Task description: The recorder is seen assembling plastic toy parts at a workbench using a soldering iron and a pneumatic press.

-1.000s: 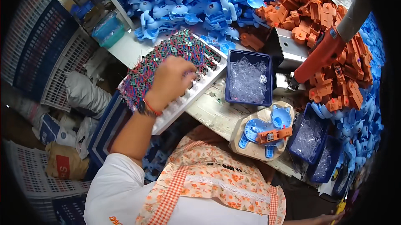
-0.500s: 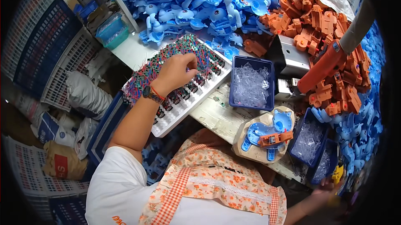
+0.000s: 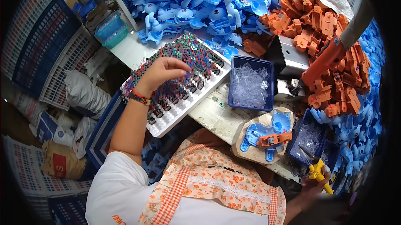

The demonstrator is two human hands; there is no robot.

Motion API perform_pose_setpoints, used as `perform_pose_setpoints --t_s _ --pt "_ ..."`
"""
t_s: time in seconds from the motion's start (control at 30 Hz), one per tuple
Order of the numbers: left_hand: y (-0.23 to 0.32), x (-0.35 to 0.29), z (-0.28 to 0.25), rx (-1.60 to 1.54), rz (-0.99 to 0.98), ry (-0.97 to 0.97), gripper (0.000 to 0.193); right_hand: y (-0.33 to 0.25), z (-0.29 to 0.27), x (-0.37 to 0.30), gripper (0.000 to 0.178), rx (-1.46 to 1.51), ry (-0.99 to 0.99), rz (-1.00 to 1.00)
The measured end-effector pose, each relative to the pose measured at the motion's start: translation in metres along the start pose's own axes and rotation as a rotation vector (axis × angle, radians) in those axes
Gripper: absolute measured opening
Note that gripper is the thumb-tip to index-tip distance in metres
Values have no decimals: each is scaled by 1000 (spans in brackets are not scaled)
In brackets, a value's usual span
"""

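Note:
My left hand point(image 3: 165, 72) hovers over a white foam tray point(image 3: 196, 104), its bent fingers reaching forward and the thumb beneath them, with a gap between. Small green circuit boards with red and blue wires point(image 3: 198, 55) fill the tray close by the fingertips. At the lower right, my right hand point(image 3: 311, 185) is wrapped round a yellow soldering gun point(image 3: 317, 171) whose slim dark tip points up and left. Near that tip stands a blue bin of clear plastic parts point(image 3: 307, 139). A blue animal-shaped toy shell point(image 3: 259, 135) with an orange part point(image 3: 273, 139) lies in a beige holder point(image 3: 242, 152).
Another blue bin of clear parts point(image 3: 250, 85) stands mid-table. An orange electric screwdriver point(image 3: 323, 64) hangs beside a metal bracket point(image 3: 292, 55). Blue shells point(image 3: 200, 3) heap at the back, orange housings point(image 3: 321, 24) at the right. A teal basket point(image 3: 112, 33) stands far left.
My left hand has shifted left over the tray and its fingers have straightened. My right hand has come up and left, bringing the yellow soldering gun over the bins.

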State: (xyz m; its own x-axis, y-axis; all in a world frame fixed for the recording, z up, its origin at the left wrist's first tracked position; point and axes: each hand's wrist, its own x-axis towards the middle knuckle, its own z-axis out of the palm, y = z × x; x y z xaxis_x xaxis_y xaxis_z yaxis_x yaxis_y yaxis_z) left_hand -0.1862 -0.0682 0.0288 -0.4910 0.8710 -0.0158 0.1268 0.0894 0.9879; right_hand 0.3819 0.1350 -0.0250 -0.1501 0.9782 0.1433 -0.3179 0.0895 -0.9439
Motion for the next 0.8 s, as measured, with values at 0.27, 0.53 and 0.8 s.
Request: perform_pose_setpoints --t_s 0.27,0.53,0.8 --pt "24 -28 1 -16 225 195 18 4 25 5 63 -3 -135 -9" --pt "40 -42 37 -765 251 145 20 0 49 2 56 161 -330 -63" --pt "18 -69 128 -663 63 48 31 -27 172 -11 26 -258 -592 -339"
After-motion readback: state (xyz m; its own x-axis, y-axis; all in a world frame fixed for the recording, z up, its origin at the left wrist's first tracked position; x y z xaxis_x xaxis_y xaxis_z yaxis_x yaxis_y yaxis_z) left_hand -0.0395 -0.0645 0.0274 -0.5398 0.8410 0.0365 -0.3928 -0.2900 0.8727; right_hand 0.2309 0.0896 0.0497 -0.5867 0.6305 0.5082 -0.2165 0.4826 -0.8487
